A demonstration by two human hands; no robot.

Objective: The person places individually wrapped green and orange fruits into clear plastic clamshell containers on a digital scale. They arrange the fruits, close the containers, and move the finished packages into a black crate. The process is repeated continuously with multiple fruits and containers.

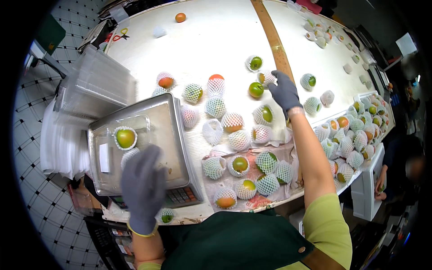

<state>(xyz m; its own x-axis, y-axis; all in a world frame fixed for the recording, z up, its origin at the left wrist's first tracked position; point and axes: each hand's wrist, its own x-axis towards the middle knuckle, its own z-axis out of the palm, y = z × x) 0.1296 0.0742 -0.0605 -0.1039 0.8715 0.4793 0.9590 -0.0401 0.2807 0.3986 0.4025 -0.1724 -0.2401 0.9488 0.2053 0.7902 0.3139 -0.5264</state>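
My right hand [284, 92], in a grey glove, reaches across the white table. Its thumb and fingertips close on the right side of a tomato in a white foam net [266, 78]. A bare green tomato [256, 90] lies just below that one, and a netted green tomato [254, 63] above it. My left hand [144, 189], also gloved and slightly blurred, hovers over the front of the scale [173, 148] with fingers stretched out. It partly covers a netted piece [130, 156] in a clear plastic tray [143, 123]. A netted green tomato [125, 138] sits in the same tray.
Stacked clear plastic trays [96, 81] stand left of the scale. Several netted tomatoes lie on a stained cloth [216, 189] near the front edge. A white crate [357, 101] of netted tomatoes is at right, with another person's hand [381, 193] beyond. Scissors [120, 35] lie far left.
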